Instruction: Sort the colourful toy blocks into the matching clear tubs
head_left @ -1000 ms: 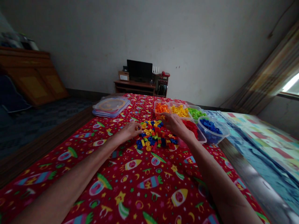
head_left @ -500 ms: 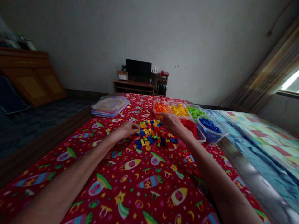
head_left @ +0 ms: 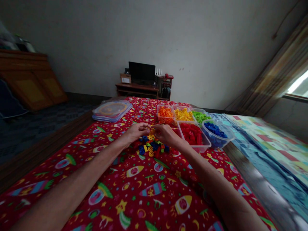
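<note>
A heap of small coloured plastic pieces (head_left: 152,146) lies on the red rocket-print cloth (head_left: 144,186). My left hand (head_left: 136,131) and my right hand (head_left: 166,134) meet just above the heap's far side. Their fingertips are pinched together around a small yellow piece (head_left: 152,130). Which hand bears the piece I cannot tell. Behind the heap stand clear tubs of sorted pieces: orange (head_left: 165,113), yellow (head_left: 183,114), green (head_left: 201,116), red (head_left: 192,134) and blue (head_left: 215,130).
A stack of clear lids (head_left: 112,110) lies at the far left of the cloth. A patterned sheet (head_left: 271,144) covers the surface to the right. A low stand with a dark screen (head_left: 141,73) is against the far wall. A wooden cabinet (head_left: 31,80) stands at left.
My right hand has drawn back left from the tubs, uncovering the red tub. My left hand has lifted off the heap's left side. The two hands now meet over the heap.
</note>
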The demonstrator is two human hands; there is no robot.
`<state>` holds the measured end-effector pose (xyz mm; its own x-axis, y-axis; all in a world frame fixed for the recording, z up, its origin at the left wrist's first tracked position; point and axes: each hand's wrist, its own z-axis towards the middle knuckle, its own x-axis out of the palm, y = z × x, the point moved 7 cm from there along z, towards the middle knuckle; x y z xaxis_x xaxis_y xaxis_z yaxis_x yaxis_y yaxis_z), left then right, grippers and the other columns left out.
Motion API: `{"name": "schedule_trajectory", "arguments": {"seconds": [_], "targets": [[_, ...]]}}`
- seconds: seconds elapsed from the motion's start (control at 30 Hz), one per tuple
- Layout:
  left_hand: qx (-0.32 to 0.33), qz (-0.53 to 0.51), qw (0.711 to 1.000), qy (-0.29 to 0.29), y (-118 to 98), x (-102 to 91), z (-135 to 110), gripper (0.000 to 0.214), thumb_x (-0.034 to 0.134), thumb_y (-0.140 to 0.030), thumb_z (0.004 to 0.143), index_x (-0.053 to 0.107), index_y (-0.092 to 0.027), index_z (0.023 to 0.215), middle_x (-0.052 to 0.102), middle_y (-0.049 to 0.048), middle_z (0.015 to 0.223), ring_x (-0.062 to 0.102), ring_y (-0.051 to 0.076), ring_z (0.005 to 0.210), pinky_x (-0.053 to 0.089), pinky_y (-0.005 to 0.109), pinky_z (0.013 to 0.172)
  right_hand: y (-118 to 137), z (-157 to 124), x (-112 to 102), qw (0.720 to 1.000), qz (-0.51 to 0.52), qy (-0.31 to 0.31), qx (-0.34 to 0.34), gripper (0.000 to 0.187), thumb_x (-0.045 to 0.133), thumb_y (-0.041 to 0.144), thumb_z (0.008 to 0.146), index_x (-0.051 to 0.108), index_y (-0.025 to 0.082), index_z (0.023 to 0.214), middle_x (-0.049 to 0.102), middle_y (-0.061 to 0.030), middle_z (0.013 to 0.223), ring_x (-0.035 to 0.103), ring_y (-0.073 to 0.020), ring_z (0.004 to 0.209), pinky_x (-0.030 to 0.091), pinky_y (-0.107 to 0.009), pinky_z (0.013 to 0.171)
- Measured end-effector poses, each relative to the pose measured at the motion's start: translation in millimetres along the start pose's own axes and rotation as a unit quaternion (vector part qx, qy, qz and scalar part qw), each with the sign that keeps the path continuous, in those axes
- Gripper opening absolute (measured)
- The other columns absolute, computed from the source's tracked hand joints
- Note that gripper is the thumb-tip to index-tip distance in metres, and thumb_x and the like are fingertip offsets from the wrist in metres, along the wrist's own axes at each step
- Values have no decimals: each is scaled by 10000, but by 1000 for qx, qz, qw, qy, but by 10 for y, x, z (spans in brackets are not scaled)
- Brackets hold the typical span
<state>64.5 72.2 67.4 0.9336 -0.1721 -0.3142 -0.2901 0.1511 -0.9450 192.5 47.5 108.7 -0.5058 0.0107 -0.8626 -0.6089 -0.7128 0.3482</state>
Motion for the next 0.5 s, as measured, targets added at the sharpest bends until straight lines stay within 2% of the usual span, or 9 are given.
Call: {"name": "schedule_trajectory", "arguments": {"seconds": [0.13,0.4,0.5], "targets": [[10,-26,1000,5,15,79,-2,457,718,-459,596,611,-163,927,695,42,864,639,206,831,485,302,735,-9,15,38,999,14,15,37,243,528,108,788,708,137,948,705,-72,796,590,-122,665,367,-202,603],[-6,-78,997,13,126,111,24,541,739,-468,606,590,-155,1023,697,48,887,653,198,830,496,306,755,-112,33,32,991,87,27,93,294,583,133,755,703,142,1023,689,-30,729,579,-113,614,367,-187,551],[-5,-91,996,17,133,173,29,606,740,-462,609,575,-146,1099,701,48,873,656,207,819,503,314,746,-101,27,88,993,82,33,81,289,586,124,761,697,127,1028,698,-46,755,600,-127,655,381,-194,583]]}}
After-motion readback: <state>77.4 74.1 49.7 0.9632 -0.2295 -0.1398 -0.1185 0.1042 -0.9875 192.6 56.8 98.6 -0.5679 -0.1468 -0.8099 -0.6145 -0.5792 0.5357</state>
